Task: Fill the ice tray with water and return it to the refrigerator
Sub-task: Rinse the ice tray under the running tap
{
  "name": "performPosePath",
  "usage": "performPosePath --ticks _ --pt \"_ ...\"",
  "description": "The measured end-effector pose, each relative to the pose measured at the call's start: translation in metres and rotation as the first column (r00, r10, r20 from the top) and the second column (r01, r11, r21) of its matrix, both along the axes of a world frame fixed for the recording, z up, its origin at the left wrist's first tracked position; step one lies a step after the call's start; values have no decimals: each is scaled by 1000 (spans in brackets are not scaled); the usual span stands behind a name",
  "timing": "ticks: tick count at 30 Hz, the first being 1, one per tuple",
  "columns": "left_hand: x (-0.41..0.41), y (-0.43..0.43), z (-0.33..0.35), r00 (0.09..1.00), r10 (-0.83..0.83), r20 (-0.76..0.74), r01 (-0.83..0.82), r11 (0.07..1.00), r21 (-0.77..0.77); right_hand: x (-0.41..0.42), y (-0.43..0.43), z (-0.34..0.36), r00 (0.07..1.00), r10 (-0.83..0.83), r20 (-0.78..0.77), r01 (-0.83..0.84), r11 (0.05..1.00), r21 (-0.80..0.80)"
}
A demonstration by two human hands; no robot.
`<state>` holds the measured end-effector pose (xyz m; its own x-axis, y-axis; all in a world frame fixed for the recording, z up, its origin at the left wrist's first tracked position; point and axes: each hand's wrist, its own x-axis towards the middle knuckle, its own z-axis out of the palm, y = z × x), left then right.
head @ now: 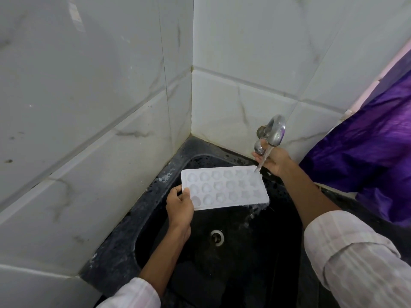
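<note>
pale marbled wall tiles [89, 107] meet in a corner behind a black sink [115, 252], whose speckled rim carries droplets. a round metal drain [216, 236] sits in the basin floor. a shiny purple cloth [367, 156] hangs at the right, beside a pink strip [391, 65].

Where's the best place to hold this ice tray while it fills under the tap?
Pinch the flat rim at the short end of the ice tray farthest from the tap, coming from the left as the left hand does; that end is clear of the stream.
</note>
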<state>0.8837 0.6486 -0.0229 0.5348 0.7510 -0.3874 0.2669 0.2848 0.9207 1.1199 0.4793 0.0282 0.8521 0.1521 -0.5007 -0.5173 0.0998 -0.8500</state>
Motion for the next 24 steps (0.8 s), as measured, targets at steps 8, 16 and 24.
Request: performPosePath --ticks 8,16,24 --pt "0 1 5 1000 24 4 -24 1000 -15 -2 1 4 999 -16 -30 17 999 41" --pt "2 0 8 1000 21 3 -21 999 -33 -7 1 11 1000 -3 -10 3 998 61" --pt "2 -1 11 1000 13 5 -13 998 -59 -7 1 11 998 -21 -67 28 995 101"
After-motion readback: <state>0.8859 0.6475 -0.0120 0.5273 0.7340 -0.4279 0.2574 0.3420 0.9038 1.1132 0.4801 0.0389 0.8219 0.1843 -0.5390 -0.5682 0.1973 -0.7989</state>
